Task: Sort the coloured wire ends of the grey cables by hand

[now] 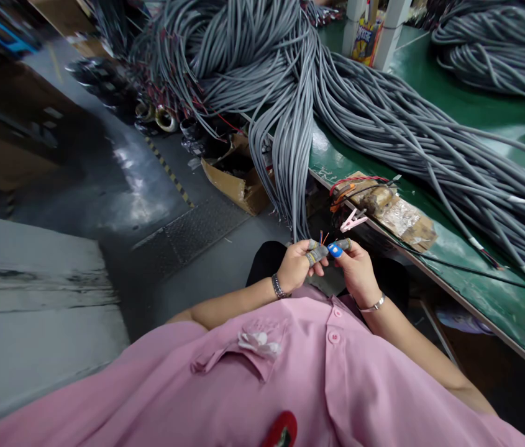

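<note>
In front of my lap, my left hand (296, 266) is closed, with finger covers on some fingertips. Thin coloured wires (323, 238), orange and dark blue, stick up from between its fingers; the cable they belong to is mostly hidden by the hand. Close beside it, my right hand (358, 267) is pinched, a blue cover (335, 250) on its thumb and a grey one on a finger. What lies in that pinch is too small to make out. A bundle of grey cables (292, 167) hangs over the table edge just beyond my left hand.
The green table (481, 292) carries more grey cables (411, 130) and a wooden block (411, 230) with a pink clip (353, 220) near its edge. An open cardboard box (229, 180) stands on the floor. At left is a pale cabinet (33, 298).
</note>
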Tool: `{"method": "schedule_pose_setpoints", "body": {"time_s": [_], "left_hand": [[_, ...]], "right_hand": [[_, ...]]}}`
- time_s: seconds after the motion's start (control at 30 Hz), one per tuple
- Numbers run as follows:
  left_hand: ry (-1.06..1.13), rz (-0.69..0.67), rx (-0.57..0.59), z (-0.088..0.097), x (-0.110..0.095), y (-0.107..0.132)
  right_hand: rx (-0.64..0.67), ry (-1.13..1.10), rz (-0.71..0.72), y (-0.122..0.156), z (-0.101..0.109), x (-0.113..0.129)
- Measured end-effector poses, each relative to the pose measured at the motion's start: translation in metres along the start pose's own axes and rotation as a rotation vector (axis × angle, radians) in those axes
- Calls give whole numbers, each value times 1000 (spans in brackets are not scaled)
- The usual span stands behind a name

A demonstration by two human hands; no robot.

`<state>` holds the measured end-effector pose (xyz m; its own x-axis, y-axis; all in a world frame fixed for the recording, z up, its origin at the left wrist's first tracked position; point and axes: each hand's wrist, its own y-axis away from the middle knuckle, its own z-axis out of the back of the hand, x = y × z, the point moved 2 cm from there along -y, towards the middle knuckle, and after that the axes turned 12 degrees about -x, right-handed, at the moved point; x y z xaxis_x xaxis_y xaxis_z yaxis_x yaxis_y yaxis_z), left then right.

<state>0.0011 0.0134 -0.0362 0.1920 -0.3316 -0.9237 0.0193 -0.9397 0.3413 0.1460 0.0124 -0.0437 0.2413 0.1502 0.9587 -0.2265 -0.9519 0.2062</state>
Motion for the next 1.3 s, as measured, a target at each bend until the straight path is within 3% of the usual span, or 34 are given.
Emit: {"method": "schedule_pose_setpoints", "body": {"time_s": [0.6,0.8,0.9,1.3], "left_hand": [[35,-6,-37,0,-5,5],[12,-7,-1,1,-6,9],[-10,-4,8,1,-6,10],[-141,26,158,-1,-5,15]], "right_hand": [[76,9,-9,12,3,8],[114,-232,-324,1,12,9],[153,-228,-436,-4,18,13],[294,-157,-328,-2,22,29]]}}
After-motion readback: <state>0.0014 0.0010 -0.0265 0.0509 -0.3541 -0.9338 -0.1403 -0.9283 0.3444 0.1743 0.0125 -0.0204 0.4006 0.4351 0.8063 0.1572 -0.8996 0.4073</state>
